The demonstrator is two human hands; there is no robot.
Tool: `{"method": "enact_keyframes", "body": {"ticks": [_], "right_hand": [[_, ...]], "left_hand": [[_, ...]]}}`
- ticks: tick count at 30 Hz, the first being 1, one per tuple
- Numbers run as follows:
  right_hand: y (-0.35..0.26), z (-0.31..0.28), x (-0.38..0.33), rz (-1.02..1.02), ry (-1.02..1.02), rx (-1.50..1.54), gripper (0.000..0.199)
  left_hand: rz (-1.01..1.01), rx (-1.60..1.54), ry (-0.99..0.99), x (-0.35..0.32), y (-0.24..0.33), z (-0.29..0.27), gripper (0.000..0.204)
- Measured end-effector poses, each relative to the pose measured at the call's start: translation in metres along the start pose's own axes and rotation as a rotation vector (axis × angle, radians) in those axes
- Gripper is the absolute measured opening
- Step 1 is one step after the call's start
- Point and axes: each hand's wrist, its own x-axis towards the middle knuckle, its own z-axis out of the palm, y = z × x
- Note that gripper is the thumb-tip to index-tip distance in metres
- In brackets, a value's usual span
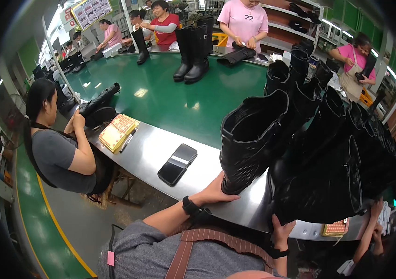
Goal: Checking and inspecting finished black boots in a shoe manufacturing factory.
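Note:
My left hand (219, 189) is wrapped around the lower part of a tall black boot (242, 160), whose wide shaft opening faces up. That boot stands over the steel edge of the table. Lower right, my right hand (282, 229) is against the underside of another black boot (316, 197), which lies tilted with its opening to the right. Its fingertips are partly hidden by the leather. Several more black boots (332, 109) crowd together behind these two. A black phone (178, 164) lies on the steel strip left of my left hand.
The green tabletop (160, 104) bears a pair of tall black boots (192, 53) and a single boot (140, 46). A yellow-and-red patterned pad (118, 132) lies beside a seated co-worker (63, 139). Other co-workers handle boots across the table. Another person's hands (375, 223) show at lower right.

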Motion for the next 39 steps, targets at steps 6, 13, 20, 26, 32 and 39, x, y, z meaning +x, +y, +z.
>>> {"method": "enact_keyframes", "body": {"ticks": [6,13,20,26,32,39], "right_hand": [[0.001,0.003,0.003,-0.018,-0.01,0.034,0.06],[-0.016,0.004,0.006,-0.009,-0.044,-0.01,0.056],[-0.004,0.001,0.005,0.003,-0.017,-0.025,0.06],[-0.01,0.001,0.005,0.021,-0.025,-0.016,0.061],[-0.004,0.002,0.005,0.005,-0.009,0.034,0.06],[-0.012,0.004,0.005,0.01,-0.015,0.026,0.056]], "left_hand": [[0.001,0.01,0.016,0.0,0.003,-0.002,0.1],[0.066,0.005,0.031,0.003,0.004,-0.002,0.098],[0.064,-0.013,0.026,0.0,0.007,-0.002,0.098],[0.032,0.001,0.017,0.001,0.007,-0.002,0.097],[0.07,-0.022,0.016,0.001,0.004,-0.001,0.097],[0.067,-0.022,0.029,0.001,0.002,-0.001,0.094]]}}
